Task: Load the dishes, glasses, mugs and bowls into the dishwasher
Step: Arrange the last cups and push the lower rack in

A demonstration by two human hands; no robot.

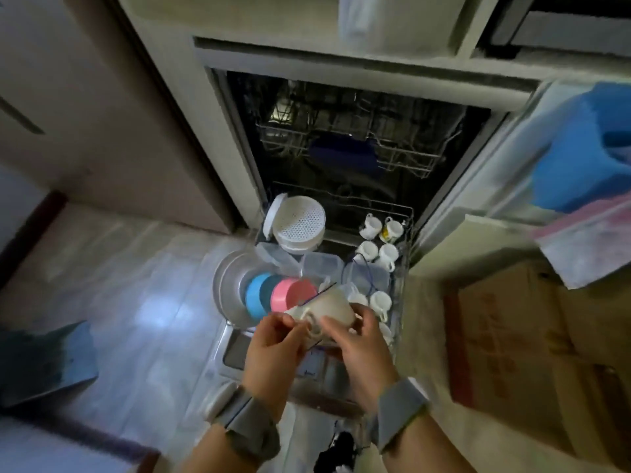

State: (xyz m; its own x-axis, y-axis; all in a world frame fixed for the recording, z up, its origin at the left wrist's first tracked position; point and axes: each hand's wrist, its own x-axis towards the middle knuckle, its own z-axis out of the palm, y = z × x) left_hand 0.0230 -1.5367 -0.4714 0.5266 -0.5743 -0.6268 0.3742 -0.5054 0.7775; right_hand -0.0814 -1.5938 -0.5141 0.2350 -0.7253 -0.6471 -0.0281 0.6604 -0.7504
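Note:
A cream mug [329,307] lies on its side above the pulled-out lower rack [404,268] of the open dishwasher. My left hand [273,346] pinches its handle side and my right hand [358,343] grips its body. The rack holds several small white cups [379,256] on the right, clear plastic containers [322,264] in the middle, and blue, teal and pink bowls [290,295] beside large grey plates [228,285] on the left. A white perforated strainer [300,223] stands at the rack's back left. The upper rack [403,155] sits inside with a dark blue item in it.
The open dishwasher door [235,353] lies below my hands. A cardboard box [532,353] stands on the right, with a blue plastic bag [580,145] above it. A bluish box [44,363] sits on the tiled floor at the left. Cabinet fronts flank the dishwasher.

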